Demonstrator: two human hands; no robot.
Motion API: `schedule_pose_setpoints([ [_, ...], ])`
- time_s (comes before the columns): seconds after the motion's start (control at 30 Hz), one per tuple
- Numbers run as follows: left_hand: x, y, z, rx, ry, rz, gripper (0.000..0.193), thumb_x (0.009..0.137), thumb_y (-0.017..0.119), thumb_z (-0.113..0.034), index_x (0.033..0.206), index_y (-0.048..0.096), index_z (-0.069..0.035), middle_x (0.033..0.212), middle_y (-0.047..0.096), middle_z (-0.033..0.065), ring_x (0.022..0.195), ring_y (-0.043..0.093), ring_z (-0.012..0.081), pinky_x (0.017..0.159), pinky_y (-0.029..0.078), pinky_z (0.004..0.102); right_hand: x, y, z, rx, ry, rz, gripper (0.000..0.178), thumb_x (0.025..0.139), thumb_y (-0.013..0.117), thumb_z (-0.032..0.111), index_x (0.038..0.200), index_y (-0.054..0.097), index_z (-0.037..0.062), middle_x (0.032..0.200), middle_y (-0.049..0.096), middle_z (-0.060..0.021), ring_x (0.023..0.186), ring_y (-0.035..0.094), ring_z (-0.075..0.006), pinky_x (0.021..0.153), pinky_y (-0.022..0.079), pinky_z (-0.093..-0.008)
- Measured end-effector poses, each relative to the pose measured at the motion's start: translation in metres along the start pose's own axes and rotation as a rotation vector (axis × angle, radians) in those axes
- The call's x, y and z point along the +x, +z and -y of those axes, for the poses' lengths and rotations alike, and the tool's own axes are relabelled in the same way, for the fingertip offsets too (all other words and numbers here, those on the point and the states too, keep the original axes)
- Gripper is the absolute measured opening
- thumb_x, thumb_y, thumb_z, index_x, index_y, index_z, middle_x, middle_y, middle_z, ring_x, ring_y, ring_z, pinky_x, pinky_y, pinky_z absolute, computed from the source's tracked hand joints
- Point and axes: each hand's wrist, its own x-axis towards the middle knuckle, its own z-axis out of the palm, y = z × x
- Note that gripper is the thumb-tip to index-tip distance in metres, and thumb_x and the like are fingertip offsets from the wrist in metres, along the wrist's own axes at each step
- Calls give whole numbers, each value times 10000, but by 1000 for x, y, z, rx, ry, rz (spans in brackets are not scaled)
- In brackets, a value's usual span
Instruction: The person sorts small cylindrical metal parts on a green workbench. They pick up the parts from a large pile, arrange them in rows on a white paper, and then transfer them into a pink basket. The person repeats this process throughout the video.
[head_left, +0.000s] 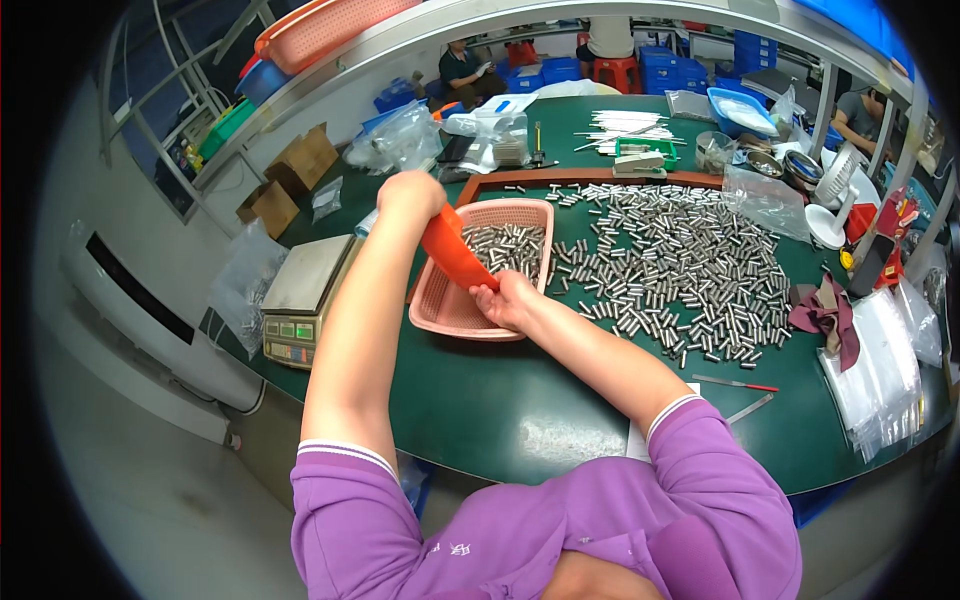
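An orange-red plastic tray or scoop (456,252) is tilted steeply over a pink plastic basket (437,312). My left hand (408,192) is closed on its upper end, wrist bent. At its lower end, my right hand (508,300) has its fingers closed on the edge, inside the basket's near side. The inner face of the orange piece is mostly hidden from me. Short metal pins (510,243) lie in the far part of the basket. Many more loose metal pins (680,270) are spread over the green table to the right of the basket.
A digital scale (300,285) stands left of the basket, beside a plastic bag of parts (245,285). A wooden edging strip (610,174) runs behind the pins. A red-handled file (737,383), clear bags (880,370) and a small fan (838,178) are on the right. People sit farther back.
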Motion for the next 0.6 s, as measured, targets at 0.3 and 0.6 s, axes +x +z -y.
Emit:
schedule_pose_setpoints([
  [0.3, -42, -16, -51, 130, 160, -221, 271, 838, 593, -139, 1047, 749, -66, 1105, 726, 138, 1009, 712, 293, 803, 582, 417, 14, 8, -1, -140, -167, -8, 231, 980, 342, 136, 1016, 532, 9, 698, 560, -91, 435, 492, -86, 368, 453, -172],
  [0.6, -17, 78, 200, -1097, -274, -7, 274, 870, 459, -159, 885, 662, 25, 661, 657, 158, 485, 593, 171, 397, 440, 306, -51, 47, 4, -799, -373, -54, 499, 1023, 421, 482, 1291, 529, 75, 871, 669, -108, 646, 568, -118, 574, 508, -243],
])
